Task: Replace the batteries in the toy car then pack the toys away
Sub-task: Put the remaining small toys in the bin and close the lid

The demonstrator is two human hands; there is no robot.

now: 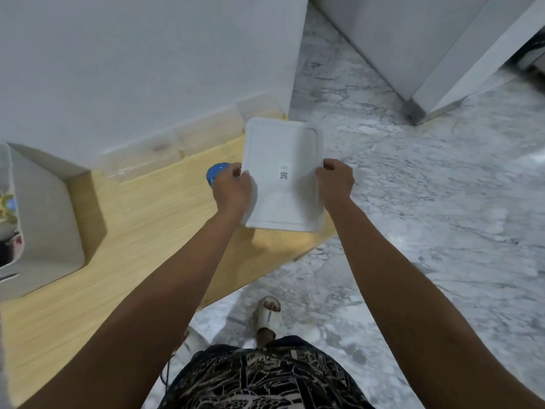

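head view, looking down: a white plastic lid point(283, 175), rectangular with rounded corners and a small printed code near its middle, is held flat over the far corner of a light wooden table point(132, 225). the left hand point(231, 188) grips the lid's left edge, fingers curled over the rim. the right hand point(336, 180) grips the lid's right edge the same way, fingers curled tight on the rim. whatever lies under the lid is hidden by it. a blue object point(216, 172) peeks out just left of the lid, touching the left hand; too little shows to tell what it is. a grey box point(47, 214) stands on the table well to the left of the lid. right of the lid is grey marbled floor point(427, 202), and below it a foot in a pale sandal point(268, 315).
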